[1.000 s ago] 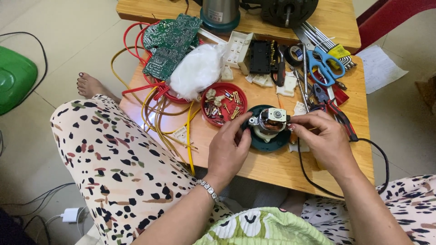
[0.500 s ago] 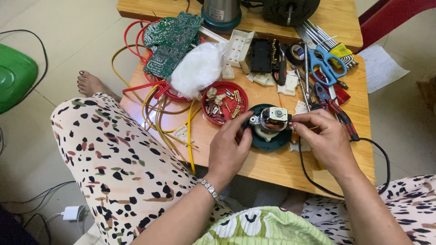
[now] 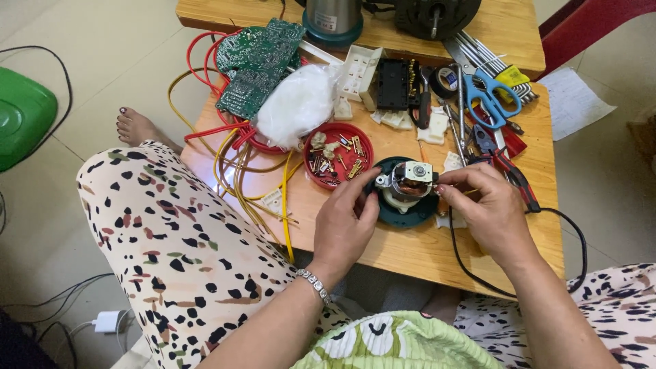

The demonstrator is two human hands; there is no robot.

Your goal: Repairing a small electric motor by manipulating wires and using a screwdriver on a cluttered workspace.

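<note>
Copper-wound motor (image 3: pixel 406 186) between both hands, near table edge (image 3: pixel 437 270).

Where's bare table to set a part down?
Free: the near edge strip of the wooden table, between the left hand and right hand, below the small motor. Crowded: red dish of screws, circuit boards, blue scissors and tools behind.

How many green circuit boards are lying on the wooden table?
2. One green circuit board lies at the table's far left, above the red wires; a second board lies just under it, nearer the person, partly overlapped. More may be hidden beneath.
</note>
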